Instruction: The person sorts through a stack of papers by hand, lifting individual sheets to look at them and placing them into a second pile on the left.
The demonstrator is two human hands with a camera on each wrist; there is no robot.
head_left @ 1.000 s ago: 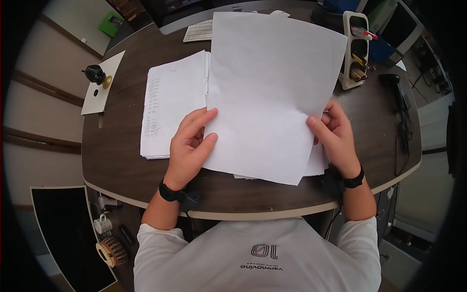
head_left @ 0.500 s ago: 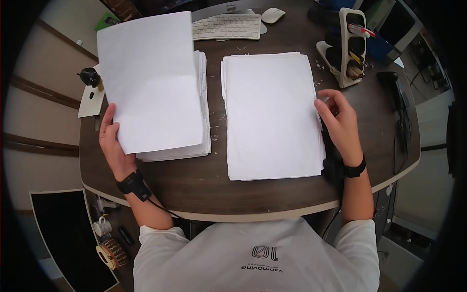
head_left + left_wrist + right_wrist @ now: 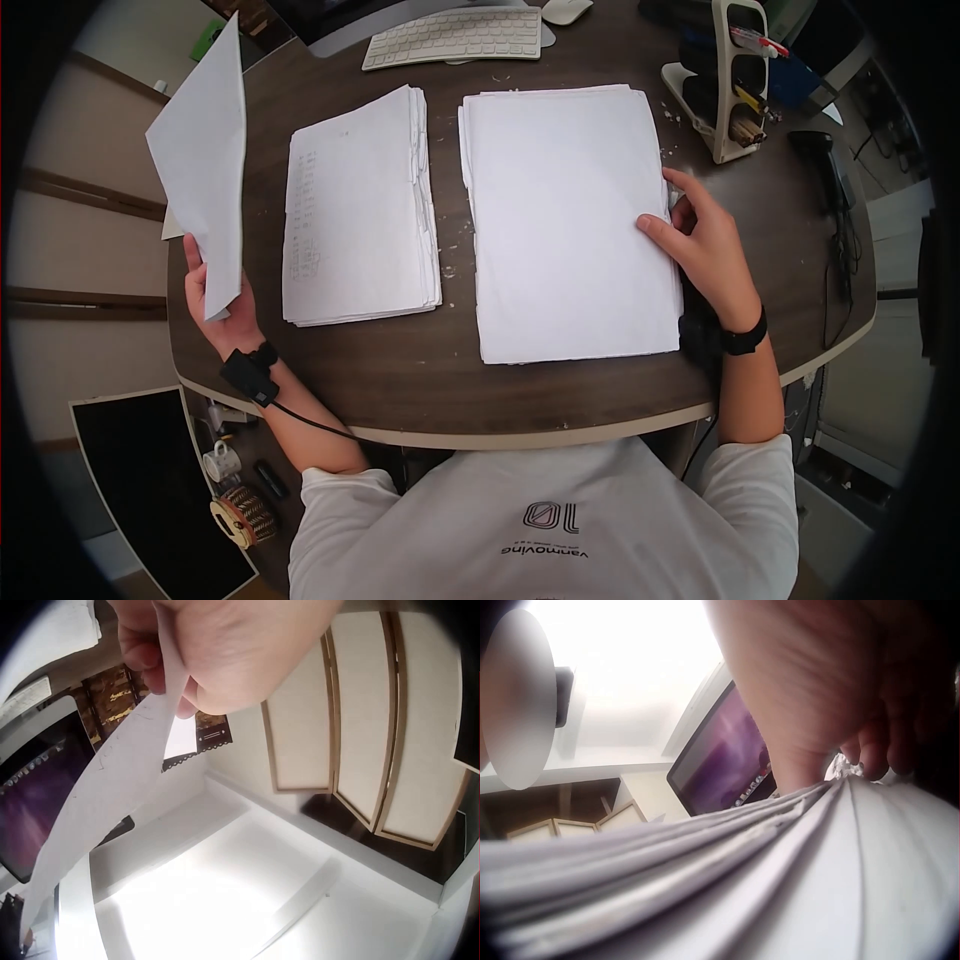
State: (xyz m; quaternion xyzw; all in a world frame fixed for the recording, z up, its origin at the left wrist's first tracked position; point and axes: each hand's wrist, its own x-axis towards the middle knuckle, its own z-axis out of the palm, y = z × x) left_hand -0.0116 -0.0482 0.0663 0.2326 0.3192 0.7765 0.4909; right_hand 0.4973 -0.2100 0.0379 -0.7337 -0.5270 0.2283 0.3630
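In the head view my left hand [image 3: 222, 300] holds a white sheet [image 3: 215, 150] upright by its lower edge, at the desk's left side; the left wrist view shows the sheet [image 3: 112, 761] pinched in that hand [image 3: 232, 652]. To its right lies a paper stack [image 3: 355, 210] with faint writing down its left part. A second stack [image 3: 570, 225], blank on top, lies right of that. My right hand [image 3: 710, 250] is at this stack's right edge, thumb on top; in the right wrist view the hand [image 3: 817, 697] grips the layered sheets [image 3: 780, 877].
A keyboard [image 3: 455, 38] and mouse [image 3: 567, 10] lie behind the stacks. At the back right stands a holder [image 3: 728, 80] with pens. A black handset-like object [image 3: 820, 170] with a cable is at the right. Small scraps are scattered on the desk [image 3: 450, 385].
My left hand has carried the sheet leftward off the right stack and past the left one, turning it edge-on. The right hand has let go of that sheet and moved to the right stack's edge.
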